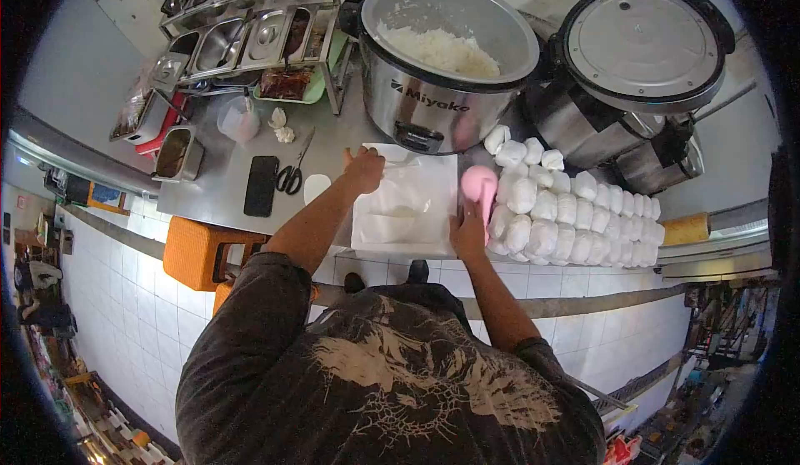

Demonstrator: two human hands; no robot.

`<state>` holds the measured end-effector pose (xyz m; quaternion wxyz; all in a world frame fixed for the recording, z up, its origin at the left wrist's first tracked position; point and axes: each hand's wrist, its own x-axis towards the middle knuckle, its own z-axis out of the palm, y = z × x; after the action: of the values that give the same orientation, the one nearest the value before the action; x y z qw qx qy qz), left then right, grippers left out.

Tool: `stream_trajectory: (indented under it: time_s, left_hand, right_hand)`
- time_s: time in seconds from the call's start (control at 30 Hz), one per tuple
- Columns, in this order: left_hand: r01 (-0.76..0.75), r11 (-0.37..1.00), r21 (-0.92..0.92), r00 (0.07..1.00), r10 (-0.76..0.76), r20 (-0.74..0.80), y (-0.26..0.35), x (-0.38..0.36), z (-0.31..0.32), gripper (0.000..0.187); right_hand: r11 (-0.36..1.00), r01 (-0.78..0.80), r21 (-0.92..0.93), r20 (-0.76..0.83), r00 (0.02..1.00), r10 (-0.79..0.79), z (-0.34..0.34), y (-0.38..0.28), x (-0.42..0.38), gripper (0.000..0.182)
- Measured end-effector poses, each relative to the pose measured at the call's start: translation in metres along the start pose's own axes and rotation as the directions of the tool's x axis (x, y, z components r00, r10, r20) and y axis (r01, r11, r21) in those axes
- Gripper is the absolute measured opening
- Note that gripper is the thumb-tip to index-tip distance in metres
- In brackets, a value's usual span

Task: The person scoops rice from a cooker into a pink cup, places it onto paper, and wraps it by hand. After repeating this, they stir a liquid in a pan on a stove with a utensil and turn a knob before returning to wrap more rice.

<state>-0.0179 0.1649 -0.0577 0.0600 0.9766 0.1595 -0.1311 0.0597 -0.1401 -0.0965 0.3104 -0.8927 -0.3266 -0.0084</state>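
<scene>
White paper sheets (404, 202) lie flat on the steel counter in front of me. My left hand (365, 170) rests at their upper left, fingers bent against the paper; whether it pinches anything is unclear. Beside the right edge of the sheets, my right hand (469, 230) is at a pink scoop (479, 185), its fingers around the lower part, partly hidden. Several rows of white wrapped bundles (567, 215) are stacked just right of the scoop. Behind the paper stands an open rice cooker (433, 102) with white rice (442, 51) inside.
Black scissors (290, 178) and a dark phone (262, 186) lie to the left. Metal food trays (221, 46) stand on a rack at the back left. A lidded cooker (642, 44) stands back right. An orange stool (187, 252) is below the counter's left side.
</scene>
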Motion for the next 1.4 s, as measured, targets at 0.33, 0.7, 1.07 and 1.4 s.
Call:
stream_trajectory:
  time_s: [0.33,0.7,1.07,1.4]
  left_hand:
    - [-0.367,0.85,-0.378,0.89,0.203,-0.408,-0.001,-0.052,-0.022,0.026]
    - [-0.36,0.886,-0.293,0.821,0.152,-0.55,-0.001,-0.086,-0.007,0.027]
    - [-0.482,0.824,-0.298,0.788,0.259,-0.558,-0.003,-0.118,-0.005,0.017]
    - [-0.354,0.93,-0.096,0.886,0.301,-0.353,0.058,-0.143,0.03,0.052]
  right_hand:
    - [0.773,0.608,0.183,0.337,0.7,-0.63,0.015,-0.087,0.109,0.045]
    - [0.732,0.678,-0.064,0.503,0.655,-0.564,-0.027,-0.113,0.124,0.032]
    - [0.689,0.715,-0.118,0.631,0.59,-0.504,-0.028,-0.069,0.106,0.026]
    - [0.72,0.675,-0.164,0.489,0.689,-0.535,-0.006,-0.059,-0.017,0.044]
